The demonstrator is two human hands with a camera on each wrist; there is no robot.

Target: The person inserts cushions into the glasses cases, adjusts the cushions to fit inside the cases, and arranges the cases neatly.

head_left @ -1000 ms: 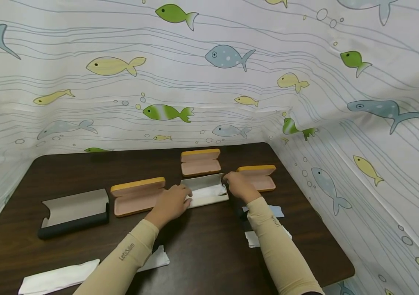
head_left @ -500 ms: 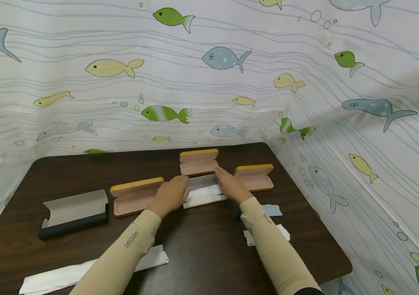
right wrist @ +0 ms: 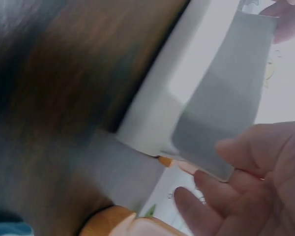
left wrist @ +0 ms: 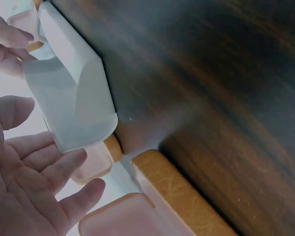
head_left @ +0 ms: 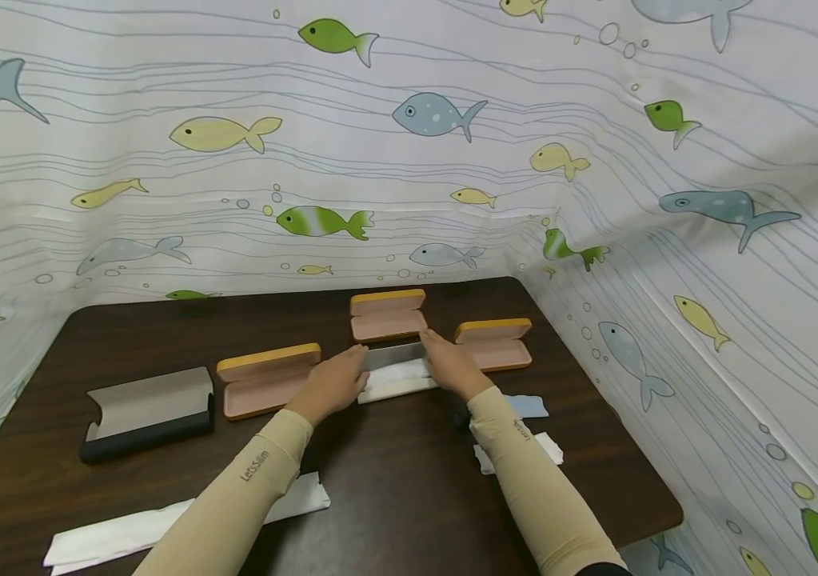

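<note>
An open white glasses case (head_left: 397,390) with a grey lining lies in the middle of the table, a folded white cloth (head_left: 400,371) inside it. My left hand (head_left: 333,378) is at the left end of the raised lid (left wrist: 51,81). In the left wrist view its fingers (left wrist: 39,158) reach behind the lid's corner, while the thumb (left wrist: 14,109) stands apart from it. At the other end, my right hand (head_left: 449,364) pinches the lid's corner, the thumb (right wrist: 231,150) on the lining and fingers behind.
Three open yellow glasses cases with pink lining stand around: left (head_left: 268,394), behind (head_left: 387,326) and right (head_left: 498,356). Farther left is an open black case (head_left: 145,436). White cloth (head_left: 121,534) lies at the front left. Blue (head_left: 527,406) and white cloths (head_left: 548,448) lie by my right forearm.
Both hands have moved from the case's ends up to its lid corners, the right one shifting left. The white lid now tilts slightly farther forward over the cloth.
</note>
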